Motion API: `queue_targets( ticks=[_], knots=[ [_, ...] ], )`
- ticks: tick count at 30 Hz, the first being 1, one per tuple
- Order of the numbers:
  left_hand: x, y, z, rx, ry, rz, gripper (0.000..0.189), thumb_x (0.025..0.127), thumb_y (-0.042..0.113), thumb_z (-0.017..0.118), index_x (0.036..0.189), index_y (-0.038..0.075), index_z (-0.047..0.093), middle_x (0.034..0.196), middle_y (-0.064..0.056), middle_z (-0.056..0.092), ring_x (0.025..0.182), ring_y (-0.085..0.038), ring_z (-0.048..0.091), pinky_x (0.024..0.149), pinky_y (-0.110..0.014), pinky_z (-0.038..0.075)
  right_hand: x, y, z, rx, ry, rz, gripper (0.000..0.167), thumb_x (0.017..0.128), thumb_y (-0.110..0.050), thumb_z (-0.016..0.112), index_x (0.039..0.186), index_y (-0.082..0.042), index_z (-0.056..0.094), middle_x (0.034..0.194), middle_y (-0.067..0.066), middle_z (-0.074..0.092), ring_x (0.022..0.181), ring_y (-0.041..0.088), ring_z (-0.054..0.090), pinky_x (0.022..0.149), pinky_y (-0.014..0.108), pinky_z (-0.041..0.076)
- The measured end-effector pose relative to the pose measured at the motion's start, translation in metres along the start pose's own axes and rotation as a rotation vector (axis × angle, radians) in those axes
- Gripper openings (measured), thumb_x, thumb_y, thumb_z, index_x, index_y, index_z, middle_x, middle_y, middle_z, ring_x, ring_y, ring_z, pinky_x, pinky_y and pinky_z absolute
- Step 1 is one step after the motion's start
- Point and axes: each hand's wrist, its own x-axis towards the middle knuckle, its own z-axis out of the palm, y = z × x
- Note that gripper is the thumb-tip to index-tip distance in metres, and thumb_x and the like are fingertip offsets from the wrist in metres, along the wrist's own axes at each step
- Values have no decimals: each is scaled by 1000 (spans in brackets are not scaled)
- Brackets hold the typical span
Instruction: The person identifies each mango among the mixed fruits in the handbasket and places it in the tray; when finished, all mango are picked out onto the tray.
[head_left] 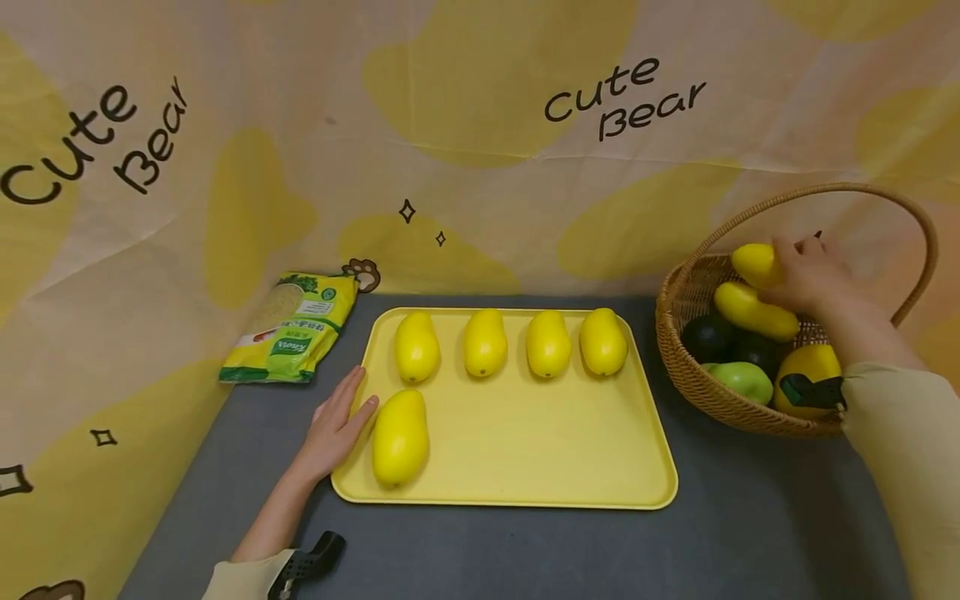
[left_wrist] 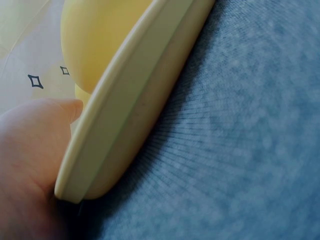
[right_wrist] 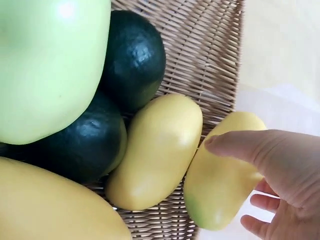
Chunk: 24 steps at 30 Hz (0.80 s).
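Note:
My right hand (head_left: 813, 275) is over the back of the wicker basket (head_left: 675, 358) and grips a yellow mango (head_left: 756, 265). The right wrist view shows the thumb across this mango (right_wrist: 220, 175), which has a greenish end; the fingers are partly hidden behind it. Beside it in the basket lies another yellow mango (head_left: 753, 312). My left hand (head_left: 337, 429) rests on the left rim of the yellow tray (head_left: 540, 450) with its fingers extended. Several yellow papaya-shaped fruits lie on the tray, four-cornered in outline; the nearest to that hand is the front-left fruit (head_left: 401, 437).
Dark green avocado-like fruits (right_wrist: 135, 60), a light green fruit (head_left: 742, 382) and a larger yellow fruit (head_left: 806, 375) share the basket. Its tall handle (head_left: 825, 190) arches above. A yellow-green packet (head_left: 292, 329) lies left of the tray, before a printed cloth backdrop.

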Motion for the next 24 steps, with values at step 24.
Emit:
queue_targets(
  ticks=[24],
  knots=[
    [2,0,2,9,-3,-11,69,105,43,39,155,1,17,160,-22,14,145,-41,13,110,-62,5,-10,13,27,40,-64,-562,69,62,6,82,126,-1,58,122,20,60,105,34,55,83,44,38]
  ],
)
